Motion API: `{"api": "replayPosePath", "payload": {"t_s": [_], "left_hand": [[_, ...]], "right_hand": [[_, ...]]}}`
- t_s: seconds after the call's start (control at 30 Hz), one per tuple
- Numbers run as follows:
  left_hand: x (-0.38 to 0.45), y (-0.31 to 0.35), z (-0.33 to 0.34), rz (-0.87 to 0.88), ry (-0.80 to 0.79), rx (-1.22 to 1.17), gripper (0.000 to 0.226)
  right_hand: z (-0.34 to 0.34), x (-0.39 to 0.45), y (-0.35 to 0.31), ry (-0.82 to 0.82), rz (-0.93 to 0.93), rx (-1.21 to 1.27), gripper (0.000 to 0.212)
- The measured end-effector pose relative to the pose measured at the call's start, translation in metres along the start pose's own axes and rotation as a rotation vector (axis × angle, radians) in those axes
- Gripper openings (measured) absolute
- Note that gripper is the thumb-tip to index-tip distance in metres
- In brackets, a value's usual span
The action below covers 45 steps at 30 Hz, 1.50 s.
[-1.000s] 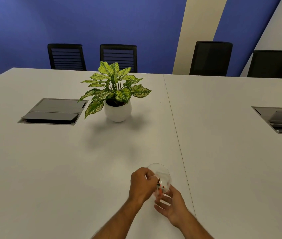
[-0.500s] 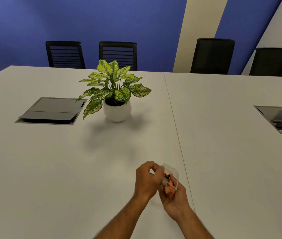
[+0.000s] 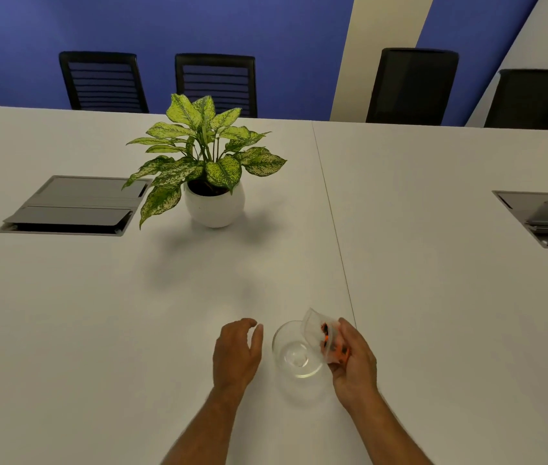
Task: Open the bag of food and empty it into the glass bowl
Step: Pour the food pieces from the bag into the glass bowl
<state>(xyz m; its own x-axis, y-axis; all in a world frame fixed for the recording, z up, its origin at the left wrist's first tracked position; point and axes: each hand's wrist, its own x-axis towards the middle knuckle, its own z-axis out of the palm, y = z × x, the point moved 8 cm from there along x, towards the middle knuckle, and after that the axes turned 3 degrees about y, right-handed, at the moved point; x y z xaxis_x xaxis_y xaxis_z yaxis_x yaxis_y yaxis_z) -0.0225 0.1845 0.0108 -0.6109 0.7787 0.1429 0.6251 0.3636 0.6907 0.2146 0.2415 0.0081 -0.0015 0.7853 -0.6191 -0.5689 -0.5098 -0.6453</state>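
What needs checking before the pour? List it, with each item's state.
1. Bowl upright on table: ok.
2. Bowl free of food so far: ok.
3. Bag gripped by right hand: ok.
4. Bag mouth open: cannot tell.
5. Bag over the bowl's rim: ok, its upper edge overlaps the rim.
6. Left hand steadying the bowl: not ok, it is beside the bowl, apart from it.

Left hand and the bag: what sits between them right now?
The head view shows the glass bowl on the table between the left hand and the bag, which the right hand holds tilted over its rim.
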Motion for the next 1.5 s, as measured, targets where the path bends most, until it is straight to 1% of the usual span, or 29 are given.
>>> {"api": "replayPosePath", "payload": {"t_s": [0.07,0.17,0.3,0.37,0.43,0.5,0.53,0.67,0.77,0.87,1.1,1.4,1.5], "left_hand": [[0.002,-0.004,0.011,0.088,-0.014,0.064,0.028],[0.004,-0.009,0.037,0.2,-0.111,0.22,0.045],[0.005,-0.025,0.067,0.181,-0.201,0.353,0.051],[0.005,-0.031,0.074,0.156,-0.195,0.37,0.054],[0.004,-0.036,0.08,0.141,-0.187,0.389,0.063],[0.001,-0.041,0.091,0.131,-0.209,0.431,0.079],[-0.001,-0.046,0.098,0.122,-0.221,0.453,0.081],[-0.009,-0.063,0.114,0.075,-0.218,0.519,0.072],[-0.009,-0.065,0.117,0.093,-0.202,0.563,0.073],[-0.009,-0.067,0.119,0.08,-0.234,0.564,0.073],[-0.006,-0.071,0.12,0.075,-0.22,0.564,0.075],[-0.003,-0.07,0.117,0.05,-0.233,0.534,0.077],[-0.003,-0.072,0.117,0.037,-0.245,0.541,0.077]], "right_hand": [[0.0,0.004,-0.011,0.022,-0.105,-0.077,0.032],[0.0,0.009,-0.03,0.069,-0.304,-0.273,0.027],[0.006,0.01,-0.047,0.127,-0.576,-0.565,0.026],[0.009,0.011,-0.051,0.166,-0.681,-0.677,0.028],[0.016,0.01,-0.055,0.166,-0.835,-0.799,0.03],[0.029,0.006,-0.055,0.111,-1.015,-0.944,0.029],[0.035,0.004,-0.054,0.068,-1.092,-1.001,0.027],[0.055,-0.002,-0.044,-0.081,-1.313,-1.169,0.027],[0.064,-0.005,-0.032,-0.162,-1.46,-1.304,0.028],[0.071,-0.008,-0.024,-0.211,-1.545,-1.365,0.027],[0.08,-0.016,-0.017,-0.321,-1.626,-1.428,0.029],[0.081,-0.023,-0.016,-0.388,-1.727,-1.471,0.031],[0.081,-0.027,-0.02,-0.374,-1.765,-1.47,0.033]]}}
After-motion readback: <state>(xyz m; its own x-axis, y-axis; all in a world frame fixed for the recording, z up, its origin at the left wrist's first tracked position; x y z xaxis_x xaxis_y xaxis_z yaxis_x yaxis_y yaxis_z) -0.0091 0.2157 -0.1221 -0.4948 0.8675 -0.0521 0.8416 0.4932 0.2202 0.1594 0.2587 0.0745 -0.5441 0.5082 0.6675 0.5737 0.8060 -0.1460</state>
